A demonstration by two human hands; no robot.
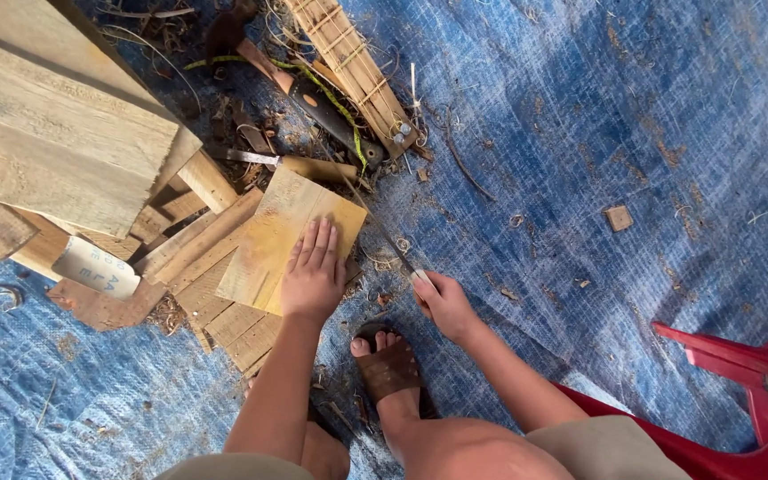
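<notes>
My left hand (313, 271) lies flat, fingers together, on a yellowish wooden board (268, 233) that rests tilted on a pile of planks. My right hand (442, 302) is closed around the handle of a thin saw (382, 233) whose blade runs up and left along the board's right edge. My right foot in a brown sandal (388, 369) stands on the blue tarp just below the board.
Large pale planks (55, 133) lie stacked at the upper left. A dark-handled tool (335, 120), a slatted wooden piece (353, 62) and wood scraps sit on the blue tarp (624, 116) above. A small wood block (618, 218) lies right. A red plastic chair (757, 364) stands lower right.
</notes>
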